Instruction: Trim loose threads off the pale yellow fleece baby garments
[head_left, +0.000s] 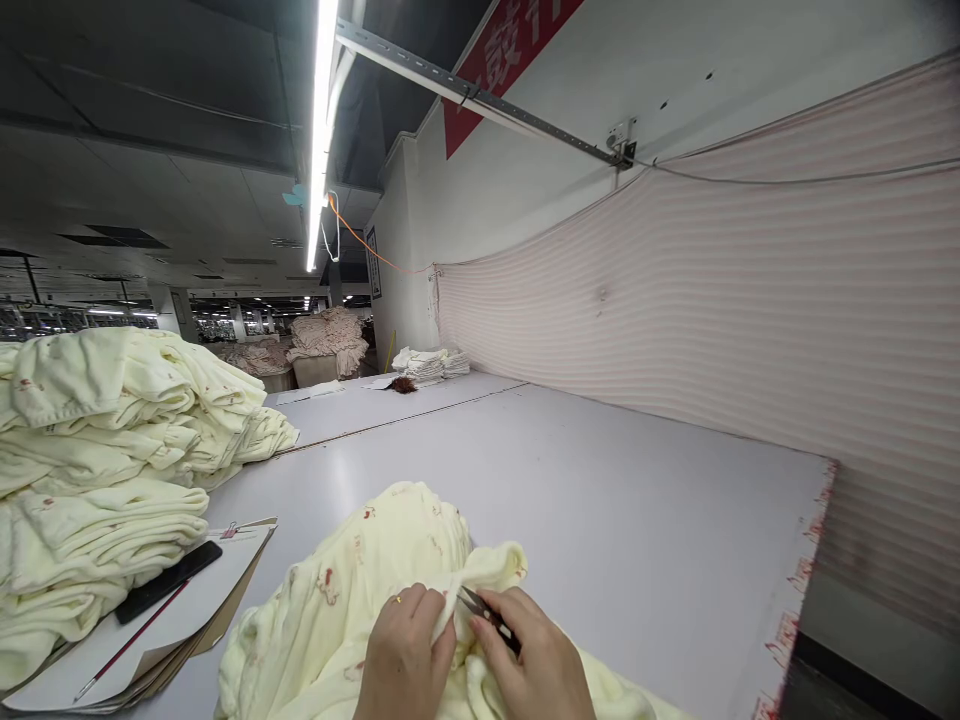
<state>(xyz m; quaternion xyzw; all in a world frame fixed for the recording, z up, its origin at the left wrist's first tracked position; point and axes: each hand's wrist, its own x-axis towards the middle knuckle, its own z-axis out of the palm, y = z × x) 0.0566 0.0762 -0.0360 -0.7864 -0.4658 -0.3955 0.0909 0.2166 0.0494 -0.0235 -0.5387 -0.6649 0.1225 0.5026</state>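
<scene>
We see the left hand (405,655) pinching a fold of the soft yellow cloth (352,590), fingers closed on it. The right hand (536,660) holds small black snips (484,610) tight, tips touching the fold. The cloth lies on the gray table (600,480) at 6 o'clock. At 9 o'clock sits a pile of yellow cloths (97,450), with a clipboard (172,610) below it.
</scene>
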